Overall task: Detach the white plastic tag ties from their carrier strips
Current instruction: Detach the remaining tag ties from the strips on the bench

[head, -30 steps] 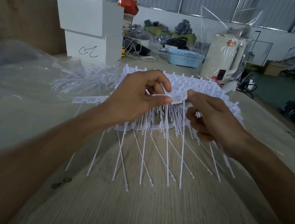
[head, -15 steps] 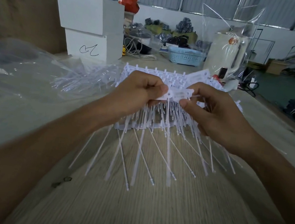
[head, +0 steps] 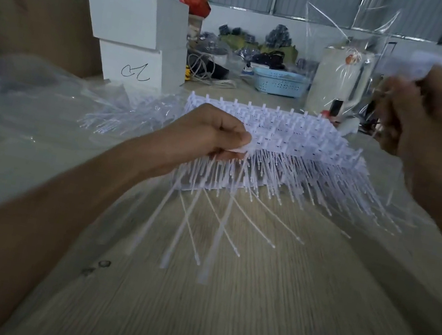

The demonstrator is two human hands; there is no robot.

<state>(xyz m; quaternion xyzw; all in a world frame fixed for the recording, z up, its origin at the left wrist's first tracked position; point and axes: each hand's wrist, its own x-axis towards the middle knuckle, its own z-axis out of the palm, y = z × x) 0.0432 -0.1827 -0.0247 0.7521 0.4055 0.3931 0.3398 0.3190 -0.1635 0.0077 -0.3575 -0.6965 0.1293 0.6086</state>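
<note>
Left hand (head: 213, 134) pinches a bunch of white tag ties (head: 204, 223), hanging over the worktop (head: 247, 318)
Right hand (head: 432, 120), raised and blurred, fingers curled round a carrier strip (head: 418, 64). Stacked strips with ties (head: 290, 149) lie just behind the left hand; loose ties (head: 122, 118) on clear plastic beside them

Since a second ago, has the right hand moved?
Yes. The right hand has swung up and right, away from the stack of tag ties, now level with the blue basket.
</note>
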